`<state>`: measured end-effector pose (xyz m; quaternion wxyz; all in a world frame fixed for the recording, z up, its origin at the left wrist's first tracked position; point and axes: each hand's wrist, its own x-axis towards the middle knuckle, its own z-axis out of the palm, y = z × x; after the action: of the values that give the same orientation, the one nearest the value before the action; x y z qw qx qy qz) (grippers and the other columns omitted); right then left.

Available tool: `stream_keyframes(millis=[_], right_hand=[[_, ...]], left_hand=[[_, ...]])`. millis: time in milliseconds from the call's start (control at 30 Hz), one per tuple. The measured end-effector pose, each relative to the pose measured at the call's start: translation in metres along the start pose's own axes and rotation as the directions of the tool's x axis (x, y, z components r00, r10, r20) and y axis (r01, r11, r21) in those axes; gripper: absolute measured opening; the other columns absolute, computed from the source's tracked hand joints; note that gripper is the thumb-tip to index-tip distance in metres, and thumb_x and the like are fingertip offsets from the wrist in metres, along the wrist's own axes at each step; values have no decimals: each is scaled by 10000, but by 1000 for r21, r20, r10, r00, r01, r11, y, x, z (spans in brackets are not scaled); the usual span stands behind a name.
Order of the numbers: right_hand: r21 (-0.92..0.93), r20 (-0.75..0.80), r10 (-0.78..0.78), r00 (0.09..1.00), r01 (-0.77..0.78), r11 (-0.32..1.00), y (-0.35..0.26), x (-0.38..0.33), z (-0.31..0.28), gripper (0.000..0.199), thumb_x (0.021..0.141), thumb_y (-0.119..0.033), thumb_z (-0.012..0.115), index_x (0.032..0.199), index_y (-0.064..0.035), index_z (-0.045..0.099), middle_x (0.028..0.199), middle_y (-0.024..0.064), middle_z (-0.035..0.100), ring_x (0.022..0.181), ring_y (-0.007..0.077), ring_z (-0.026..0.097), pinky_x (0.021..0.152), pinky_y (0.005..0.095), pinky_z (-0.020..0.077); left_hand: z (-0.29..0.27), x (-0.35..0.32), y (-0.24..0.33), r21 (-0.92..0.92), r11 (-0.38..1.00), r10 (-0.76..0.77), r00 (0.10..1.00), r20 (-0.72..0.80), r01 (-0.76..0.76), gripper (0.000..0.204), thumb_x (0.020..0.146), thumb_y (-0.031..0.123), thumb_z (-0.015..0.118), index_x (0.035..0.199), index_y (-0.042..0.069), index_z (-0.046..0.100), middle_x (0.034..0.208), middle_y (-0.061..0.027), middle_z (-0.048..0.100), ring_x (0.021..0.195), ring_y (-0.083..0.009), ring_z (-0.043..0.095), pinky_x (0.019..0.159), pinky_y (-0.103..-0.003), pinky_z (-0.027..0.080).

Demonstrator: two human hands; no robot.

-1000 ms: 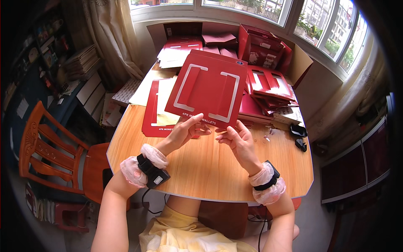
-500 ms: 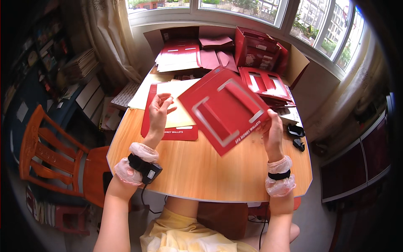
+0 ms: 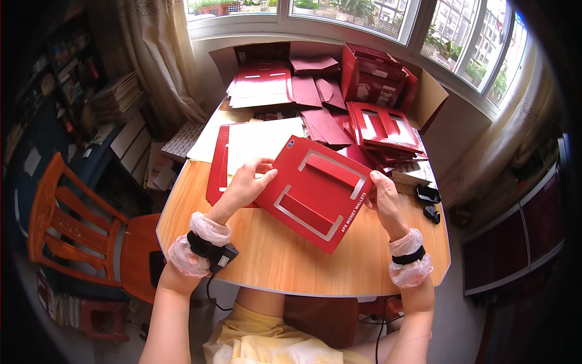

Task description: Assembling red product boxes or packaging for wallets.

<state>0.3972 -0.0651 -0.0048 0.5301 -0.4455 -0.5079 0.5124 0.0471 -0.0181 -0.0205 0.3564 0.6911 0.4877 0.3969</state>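
While the right hand (image 3: 389,203) keeps the red slotted card (image 3: 319,190) pinched at three o'clock, the left hand (image 3: 242,184) has closed on it at nine, supporting both sides.

Gathered pale-pink cuffs (image 3: 412,275) and black straps (image 3: 408,256) circle both wrists (image 3: 398,229) (a black box (image 3: 224,257) sits on the left); yellow-and-white clothing (image 3: 262,333) below.

Carved wooden chair (image 3: 140,255) at left; curtain (image 3: 160,54) beside window (image 3: 357,12).

Wooden table (image 3: 273,264) mid-frame; red card (image 3: 216,182) left of centre; red-and-white stack (image 3: 260,91) upper centre; black objects (image 3: 428,195) right.
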Motion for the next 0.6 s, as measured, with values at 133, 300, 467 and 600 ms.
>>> stream_keyframes(millis=[133,300,467,600], right_hand=[[23,39,22,999,-23,999,8,-3,-5,328,1113,-361,472,998,-107,645,722,-9,663,488,43,494,434,191,318],[38,7,67,998,-68,997,13,-7,-2,312,1115,-361,477,999,-112,624,773,-11,678,511,34,512,449,184,345],[28,129,157,979,-162,986,21,-9,-4,263,1119,-327,485,1050,-106,611,758,-28,655,519,32,528,447,172,353],[56,65,216,974,-220,974,21,-13,-9,277,1119,-327,483,1069,-93,623,770,-25,657,522,31,531,437,175,369]], left_hand=[[1,1,-5,-155,987,-30,994,108,47,425,1011,244,667,1336,-22,599,1158,-165,734,1118,-242,699,962,-341,558],[-4,-1,3,-336,895,-205,940,272,292,437,1024,279,667,1382,51,561,1079,-69,713,892,-86,605,767,-251,492],[-5,-7,17,-530,680,-210,826,523,507,294,1009,269,699,1201,49,659,1059,-32,732,918,-76,696,757,-193,568],[1,-5,17,-488,627,-229,742,630,608,266,999,239,711,1142,14,697,1098,-56,740,940,-83,720,712,-180,594]])
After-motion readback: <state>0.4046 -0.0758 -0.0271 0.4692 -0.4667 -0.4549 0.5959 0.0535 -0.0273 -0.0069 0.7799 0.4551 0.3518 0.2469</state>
